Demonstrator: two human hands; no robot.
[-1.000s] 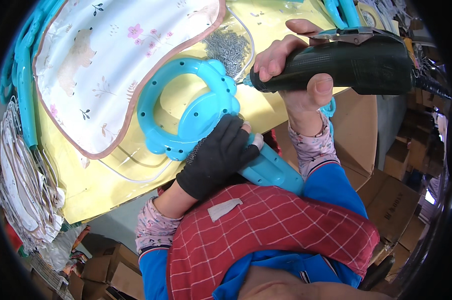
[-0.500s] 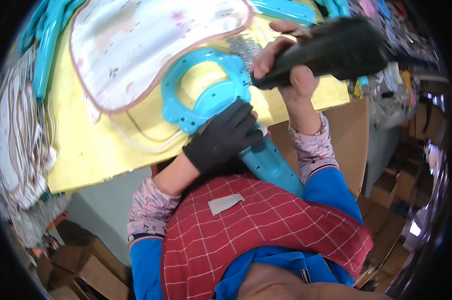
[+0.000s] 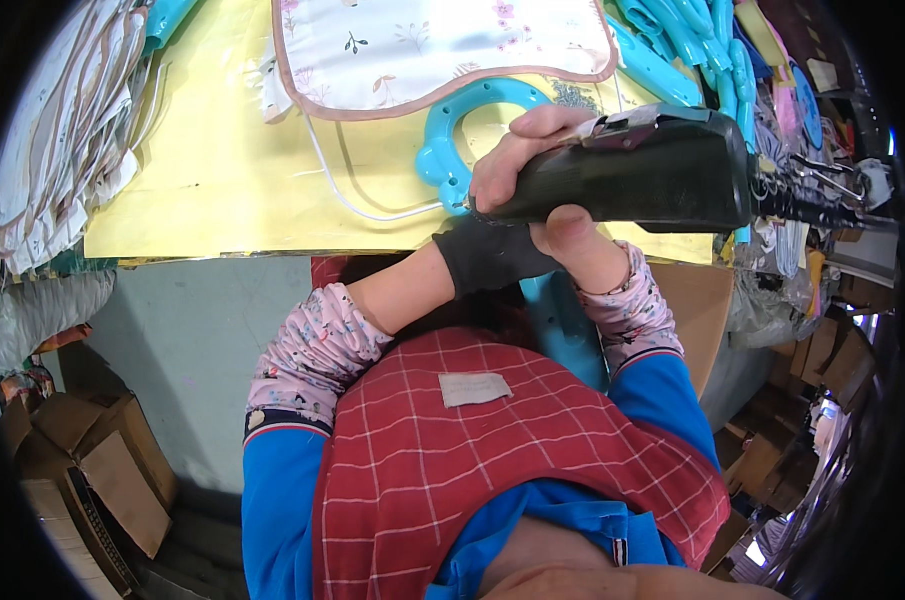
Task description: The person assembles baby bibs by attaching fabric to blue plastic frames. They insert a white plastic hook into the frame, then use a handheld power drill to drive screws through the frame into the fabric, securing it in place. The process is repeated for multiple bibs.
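Over the yellow worktop (image 3: 232,190), the black driver (image 3: 632,180), clasped in the right grip (image 3: 512,165), has shifted to the turquoise frame's (image 3: 434,160) lobe just left, seemingly another hole; left grip (image 3: 492,256) partly hidden, hold unclear.

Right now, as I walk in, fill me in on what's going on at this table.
A person's bare right hand grips a dark handheld power tool, its nose at the near edge of a turquoise plastic frame, by the end of a white cord. The black-gloved left hand is beneath the tool, partly hidden, so its grip can't be made out. A printed fabric panel lies beyond the frame on the yellow tabletop.
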